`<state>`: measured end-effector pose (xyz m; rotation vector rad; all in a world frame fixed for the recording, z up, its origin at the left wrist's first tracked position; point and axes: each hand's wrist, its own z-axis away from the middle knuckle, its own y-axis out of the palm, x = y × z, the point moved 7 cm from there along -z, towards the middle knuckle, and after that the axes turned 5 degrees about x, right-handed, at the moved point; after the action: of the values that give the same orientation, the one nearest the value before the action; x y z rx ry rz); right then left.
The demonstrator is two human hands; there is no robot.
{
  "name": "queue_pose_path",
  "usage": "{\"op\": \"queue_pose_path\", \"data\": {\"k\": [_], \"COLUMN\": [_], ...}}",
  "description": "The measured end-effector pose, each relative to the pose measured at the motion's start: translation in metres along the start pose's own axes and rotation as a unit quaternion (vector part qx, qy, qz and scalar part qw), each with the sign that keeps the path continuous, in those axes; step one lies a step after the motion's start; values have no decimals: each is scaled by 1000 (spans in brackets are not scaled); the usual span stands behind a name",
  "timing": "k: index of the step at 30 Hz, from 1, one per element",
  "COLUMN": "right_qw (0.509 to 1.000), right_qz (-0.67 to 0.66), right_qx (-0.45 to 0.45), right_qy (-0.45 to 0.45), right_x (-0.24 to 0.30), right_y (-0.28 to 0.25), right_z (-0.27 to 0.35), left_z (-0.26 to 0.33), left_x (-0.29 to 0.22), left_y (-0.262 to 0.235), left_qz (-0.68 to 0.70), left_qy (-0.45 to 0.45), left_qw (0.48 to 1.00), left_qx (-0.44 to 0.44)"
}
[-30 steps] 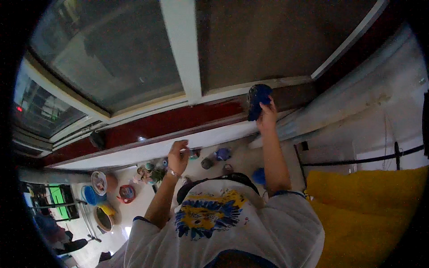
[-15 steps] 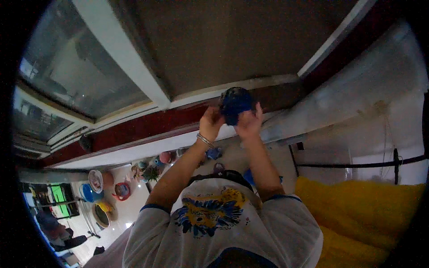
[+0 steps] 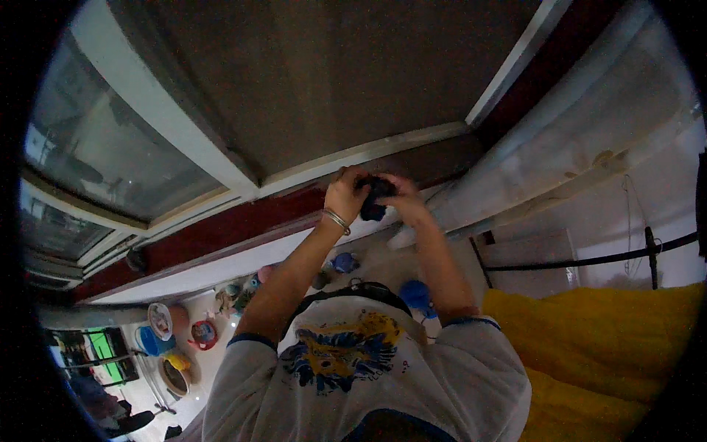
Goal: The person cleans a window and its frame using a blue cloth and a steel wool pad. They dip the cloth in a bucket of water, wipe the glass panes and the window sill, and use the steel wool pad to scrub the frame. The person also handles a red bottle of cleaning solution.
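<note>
A dark blue cloth (image 3: 373,208) is bunched into a small crumpled wad between my two hands, just above the dark red window sill (image 3: 221,230). My left hand (image 3: 346,193), with a silvery bracelet on its wrist, closes on the cloth's left side. From the other side my right hand (image 3: 401,191) grips it with bent fingers. Some fingertips are lost in the dark folds. Right behind the hands runs the white window frame (image 3: 353,158) with a dark brownish screen (image 3: 324,81).
A pale curtain (image 3: 545,162) hangs at the right, above a dark rail (image 3: 596,263). Yellow fabric (image 3: 596,353) lies lower right. On the floor are a blue object (image 3: 416,293), a pink bucket (image 3: 169,321), a red basin (image 3: 203,335) and potted plants (image 3: 228,298). A small dark lump (image 3: 135,259) sits on the sill.
The cloth was spread taller with the right fingers stretched out; now it is gathered into a smaller wad, with both hands closed in on it. The view has shifted slightly.
</note>
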<state>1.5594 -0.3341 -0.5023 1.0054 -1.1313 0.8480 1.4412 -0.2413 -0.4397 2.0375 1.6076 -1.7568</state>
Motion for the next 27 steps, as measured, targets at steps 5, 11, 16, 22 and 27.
{"op": "queue_pose_path", "data": {"k": [5, 11, 16, 22, 27], "right_qw": [921, 630, 646, 746, 840], "right_qz": [187, 600, 677, 585, 434], "right_qx": [-336, -485, -338, -296, -321], "right_qy": [-61, -89, -104, -115, -54], "right_x": [45, 77, 74, 18, -4], "right_y": [-127, -234, -245, -296, -304], "right_z": [3, -8, -17, -29, -27], "left_z": [21, 70, 111, 154, 182], "left_x": [-10, 5, 23, 64, 84], "left_y": [-12, -24, -45, -68, -75], "left_qz": [-25, -69, 27, 57, 77], "left_qy": [6, 17, -111, -174, -153], "left_qw": [1000, 997, 990, 983, 985], "left_qx": [15, 41, 84, 34, -15]}}
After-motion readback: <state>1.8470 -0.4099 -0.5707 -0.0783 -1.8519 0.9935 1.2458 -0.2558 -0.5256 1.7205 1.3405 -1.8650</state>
